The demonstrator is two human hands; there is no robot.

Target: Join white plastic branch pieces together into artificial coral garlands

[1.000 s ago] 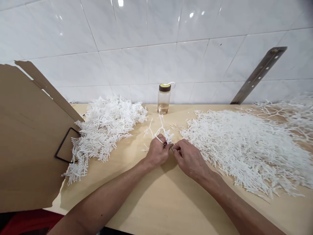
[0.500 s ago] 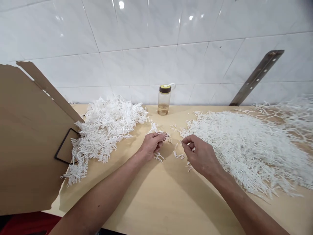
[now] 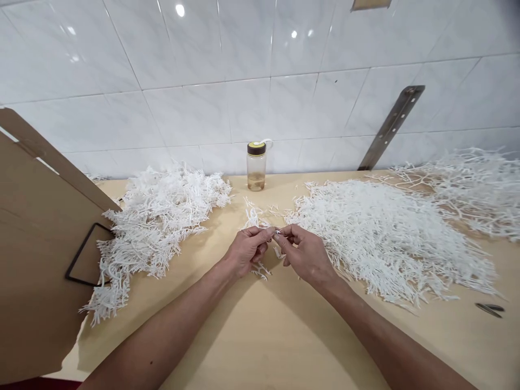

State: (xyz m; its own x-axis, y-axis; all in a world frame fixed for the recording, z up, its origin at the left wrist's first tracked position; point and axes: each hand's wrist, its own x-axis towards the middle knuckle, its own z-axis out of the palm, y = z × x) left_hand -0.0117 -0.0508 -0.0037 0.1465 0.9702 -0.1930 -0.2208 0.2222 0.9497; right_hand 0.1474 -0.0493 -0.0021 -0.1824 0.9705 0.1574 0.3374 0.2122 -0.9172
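Note:
Over the middle of the table my left hand [image 3: 247, 250] is closed, pinching a white branching strand [image 3: 252, 218] whose thin twigs stick out around the fingers. My right hand [image 3: 304, 253] meets it, thumb and forefinger pinched together at the left fingertips. A tiny white bit shows between them; its exact shape is too small to tell. Short white pieces lie on the table around both hands. To the left is a fluffy heap of white branching strands [image 3: 162, 211]. On the right spreads a wide pile of short white twig-like pieces [image 3: 390, 238].
A bottle [image 3: 256, 168] with a dark and yellow lid stands by the tiled wall. A cardboard box [image 3: 36, 254] with a black-rimmed handle hole is at left. More long strands [image 3: 479, 189] lie far right, near a metal bracket [image 3: 390, 130] and a small dark object [image 3: 489, 310].
My right hand has come left and its fingertips now meet those of my left hand. The view has turned slightly right, bringing the small dark object into sight.

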